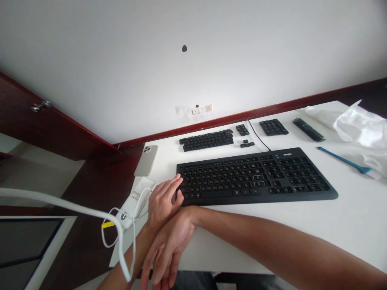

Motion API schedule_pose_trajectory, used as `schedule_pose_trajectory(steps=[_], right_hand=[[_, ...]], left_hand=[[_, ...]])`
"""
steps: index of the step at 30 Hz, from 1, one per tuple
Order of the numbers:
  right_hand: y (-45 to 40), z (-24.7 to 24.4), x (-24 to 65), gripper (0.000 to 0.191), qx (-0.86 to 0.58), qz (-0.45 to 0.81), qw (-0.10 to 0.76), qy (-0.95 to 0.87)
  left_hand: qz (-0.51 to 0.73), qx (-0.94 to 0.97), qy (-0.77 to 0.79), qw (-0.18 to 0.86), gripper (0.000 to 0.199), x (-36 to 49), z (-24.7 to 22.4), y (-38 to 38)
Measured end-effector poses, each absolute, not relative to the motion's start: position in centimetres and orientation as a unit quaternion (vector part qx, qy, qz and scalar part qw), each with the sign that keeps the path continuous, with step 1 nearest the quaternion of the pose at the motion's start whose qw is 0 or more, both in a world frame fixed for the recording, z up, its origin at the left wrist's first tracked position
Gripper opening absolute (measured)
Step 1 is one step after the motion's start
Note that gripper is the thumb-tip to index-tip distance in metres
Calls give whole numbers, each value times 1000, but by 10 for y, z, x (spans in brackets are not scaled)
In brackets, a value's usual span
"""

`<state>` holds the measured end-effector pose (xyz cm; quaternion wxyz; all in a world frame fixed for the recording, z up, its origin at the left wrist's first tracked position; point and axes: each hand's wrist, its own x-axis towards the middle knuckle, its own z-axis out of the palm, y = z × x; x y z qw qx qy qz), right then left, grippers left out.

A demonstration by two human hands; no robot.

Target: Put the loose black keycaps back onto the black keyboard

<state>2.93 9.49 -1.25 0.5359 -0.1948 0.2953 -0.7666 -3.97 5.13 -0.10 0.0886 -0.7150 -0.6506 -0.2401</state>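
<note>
View from the head camera of two hands at a white worktop (332, 217). A black keyboard (219, 193) lies flat across the middle, near edge toward the person, its left end beside the left hand (163, 201); pale outlines mark a few of its key places. The left hand is at that end, palm down, its fingertips at the keyboard's edge; its grip is slack and holds nothing. The right hand (173, 239) passes in front of the left wrist, fingers drooping toward the near edge, its grip likewise loose and unfilled; whether the two arms touch cannot be told. Behind the keyboard are four groups of black keycaps: a long block (207, 140), a small block (242, 129), an arrow cluster (247, 143) and a number block (273, 127). A thin cord (259, 136) runs between them from the keyboard to the far edge. To the right lie a black strip (307, 129), a blue tool (343, 158) and a crumpled plastic bag (359, 123). To the left lie a phone (146, 161), camera side up, and, nearer, a white device (131, 207) with a looped cable and a yellow tag (108, 224).
</note>
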Motion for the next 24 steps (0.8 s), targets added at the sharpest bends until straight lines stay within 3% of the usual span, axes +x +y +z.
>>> schedule_pose_trajectory(steps=[10,16,24], right_hand=[[92,-14,25,30,-188,-759,553,289],[93,-11,29,37,-192,-760,540,306],[86,-16,30,36,-213,-755,534,315]], left_hand=[[-191,-734,-641,118,41,-37,-1,52],[-221,-722,-647,109,29,-35,1,46],[-210,-766,-607,29,26,-36,2,46]])
